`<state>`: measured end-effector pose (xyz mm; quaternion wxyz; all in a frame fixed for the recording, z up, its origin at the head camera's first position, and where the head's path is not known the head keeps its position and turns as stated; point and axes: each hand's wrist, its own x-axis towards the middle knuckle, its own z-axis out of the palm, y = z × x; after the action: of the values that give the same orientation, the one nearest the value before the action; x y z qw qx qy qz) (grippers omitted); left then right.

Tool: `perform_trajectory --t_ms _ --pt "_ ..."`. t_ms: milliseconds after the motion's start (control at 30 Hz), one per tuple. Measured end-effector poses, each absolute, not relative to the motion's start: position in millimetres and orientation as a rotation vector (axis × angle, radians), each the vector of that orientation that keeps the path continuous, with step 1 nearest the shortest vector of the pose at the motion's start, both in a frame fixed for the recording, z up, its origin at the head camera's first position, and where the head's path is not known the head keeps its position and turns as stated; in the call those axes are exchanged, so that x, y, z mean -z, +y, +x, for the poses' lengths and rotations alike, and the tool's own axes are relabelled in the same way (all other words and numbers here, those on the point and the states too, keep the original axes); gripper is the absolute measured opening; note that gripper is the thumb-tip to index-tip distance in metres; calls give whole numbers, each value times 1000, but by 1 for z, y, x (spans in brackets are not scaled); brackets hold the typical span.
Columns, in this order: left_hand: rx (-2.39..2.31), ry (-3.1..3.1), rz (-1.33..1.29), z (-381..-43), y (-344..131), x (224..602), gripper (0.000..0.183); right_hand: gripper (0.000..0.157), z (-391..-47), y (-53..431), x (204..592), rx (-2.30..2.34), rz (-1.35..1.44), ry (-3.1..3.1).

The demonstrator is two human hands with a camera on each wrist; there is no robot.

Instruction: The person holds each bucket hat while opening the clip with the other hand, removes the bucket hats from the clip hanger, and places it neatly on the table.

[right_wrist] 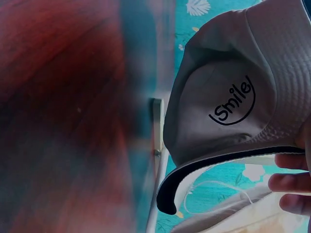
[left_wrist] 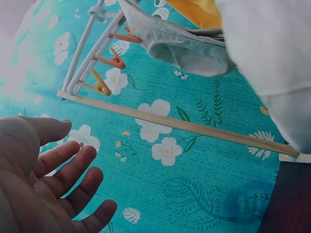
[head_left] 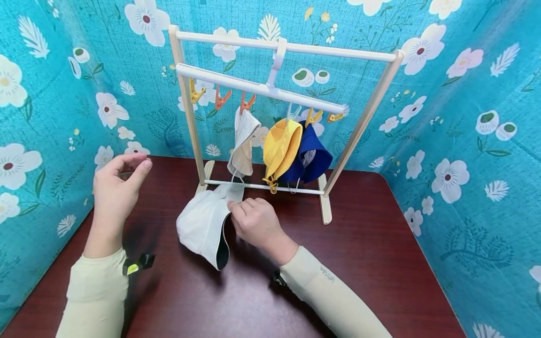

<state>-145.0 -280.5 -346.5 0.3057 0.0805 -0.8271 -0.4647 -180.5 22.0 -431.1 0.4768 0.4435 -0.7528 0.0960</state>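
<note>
Left hand (head_left: 118,183) raised, covering the desk's (head_left: 380,244) back-left corner in the head view. Its fingers loosely bent, holding nothing; left wrist view shows them spaced apart, the palm cut off.

Next right, the white hat (head_left: 200,220), left of the desk's middle, tipped sideways, dark lining showing at the brim. Hard to tell whether its lower brim touches the desk. It blocks the front of the rack's (head_left: 372,117) left foot. Left wrist view has only a cut-off, blurred part of it; right wrist view alone shows the "Smile" lettering (right_wrist: 232,104).

Right hand (head_left: 258,223) at the hat's near side, fingers closed in a pinch on the brim. Fingertips partly hidden from the head; right wrist view crops the hand at its edge.

Behind, near the desk's back edge, the white hanger (head_left: 236,83) carries clips. Clipped, in order: pale hat (head_left: 243,145), yellow hat (head_left: 281,145), navy hat (head_left: 313,155), the last partly covered by the yellow. Floral cloth (head_left: 460,141) behind, reaching past the back-right corner.
</note>
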Motion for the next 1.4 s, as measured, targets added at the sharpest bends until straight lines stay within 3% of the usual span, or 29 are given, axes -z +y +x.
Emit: perform_trajectory --t_ms 400,833,1400 --pt "1230 -2179 189 -146 -285 347 34 19 -175 18 442 -157 1123 -1922" --pt "1227 -2204 206 -145 -283 344 35 12 -174 25 447 -72 1249 -2013" --pt "1240 -2208 171 -148 -281 349 35 26 -174 43 453 65 1484 -2113"
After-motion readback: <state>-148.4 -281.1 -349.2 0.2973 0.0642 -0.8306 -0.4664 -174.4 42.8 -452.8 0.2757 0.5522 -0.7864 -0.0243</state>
